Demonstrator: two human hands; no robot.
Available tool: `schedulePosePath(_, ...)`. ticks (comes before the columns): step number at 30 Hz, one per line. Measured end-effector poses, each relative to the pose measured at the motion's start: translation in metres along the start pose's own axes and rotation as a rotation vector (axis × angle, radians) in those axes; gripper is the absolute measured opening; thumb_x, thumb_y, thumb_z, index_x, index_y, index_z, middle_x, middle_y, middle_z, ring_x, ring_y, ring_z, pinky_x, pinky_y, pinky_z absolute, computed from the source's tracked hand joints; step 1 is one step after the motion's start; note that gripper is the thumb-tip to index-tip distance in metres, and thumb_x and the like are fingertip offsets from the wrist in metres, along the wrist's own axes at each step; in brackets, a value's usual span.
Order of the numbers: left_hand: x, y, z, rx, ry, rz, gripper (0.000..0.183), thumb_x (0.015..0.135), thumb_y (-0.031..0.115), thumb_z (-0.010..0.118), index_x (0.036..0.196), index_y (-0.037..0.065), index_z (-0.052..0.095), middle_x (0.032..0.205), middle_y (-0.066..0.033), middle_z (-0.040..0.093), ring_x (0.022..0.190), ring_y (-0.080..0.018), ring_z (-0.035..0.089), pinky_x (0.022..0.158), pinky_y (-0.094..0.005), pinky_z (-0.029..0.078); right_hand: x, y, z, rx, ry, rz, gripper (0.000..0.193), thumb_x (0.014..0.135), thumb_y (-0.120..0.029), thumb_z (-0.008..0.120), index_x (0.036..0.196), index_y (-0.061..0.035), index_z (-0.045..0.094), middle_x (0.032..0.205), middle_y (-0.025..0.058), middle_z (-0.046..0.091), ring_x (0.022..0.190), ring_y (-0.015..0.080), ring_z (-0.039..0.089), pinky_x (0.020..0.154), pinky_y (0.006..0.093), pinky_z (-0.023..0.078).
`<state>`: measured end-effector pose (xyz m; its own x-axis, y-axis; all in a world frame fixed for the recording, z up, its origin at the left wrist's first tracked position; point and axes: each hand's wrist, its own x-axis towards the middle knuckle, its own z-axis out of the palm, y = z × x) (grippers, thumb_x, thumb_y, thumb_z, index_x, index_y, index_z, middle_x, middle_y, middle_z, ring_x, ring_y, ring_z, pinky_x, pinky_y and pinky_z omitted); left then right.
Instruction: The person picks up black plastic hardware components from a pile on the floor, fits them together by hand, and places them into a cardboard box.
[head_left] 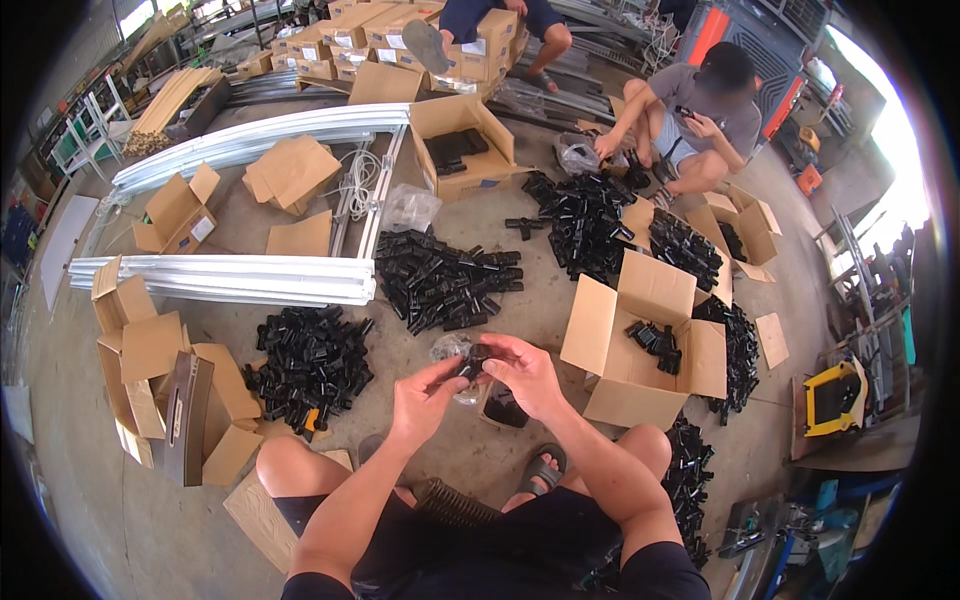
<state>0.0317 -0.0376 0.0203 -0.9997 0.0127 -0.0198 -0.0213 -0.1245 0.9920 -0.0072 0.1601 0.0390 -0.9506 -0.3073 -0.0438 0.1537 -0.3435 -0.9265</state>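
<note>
Between my two hands, in front of my knees, is a small black fitting [474,362]. My left hand [428,395] pinches it from the left with thumb and fingers. From the other side my right hand [523,374] grips it, the thumb pressed against its lower side. The fingers cover part of the fitting, so its full shape is hidden. Just below my hands a clear plastic bag [450,347] and a small box of dark parts [503,407] rest on the floor, partly covered by my hands.
Piles of black fittings lie left [310,365], ahead [445,280] and farther right [585,225]. An open cardboard box [635,395] with a few fittings stands at right. White metal rails [230,280] lie left. A co-worker [700,120] sits at far right; another person's legs [500,25] show behind.
</note>
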Motion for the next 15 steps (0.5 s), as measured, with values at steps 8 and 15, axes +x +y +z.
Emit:
schedulePosePath(8, 0.001, -0.012, 0.006, -0.526, 0.097, -0.202, 0.029, 0.098, 0.005, 0.067, 0.126, -0.002, 0.065, 0.114, -0.0137, 0.073, 0.099, -0.0233, 0.073, 0.089, -0.0422, 0.064, -0.004, 0.019, 0.011, -0.407, 0.12, -0.043, 0.018, 0.096, -0.004, 0.071, 0.111, -0.0001, 0.064, 0.104, 0.0053, 0.07, 0.083, 0.0091, 0.065, 0.073, 0.0247, 0.054)
schedulePosePath(15, -0.002, -0.008, 0.006, -0.663, 0.102, -0.247, 0.027, 0.1, 0.009, 0.064, 0.126, 0.001, 0.064, 0.114, -0.0116, 0.072, 0.1, -0.0231, 0.073, 0.088, -0.0418, 0.063, -0.009, 0.014, 0.027, -0.583, 0.114, -0.339, 0.017, 0.089, 0.0, 0.076, 0.103, 0.0011, 0.067, 0.095, 0.0076, 0.067, 0.079, 0.0119, 0.067, 0.067, 0.0269, 0.054)
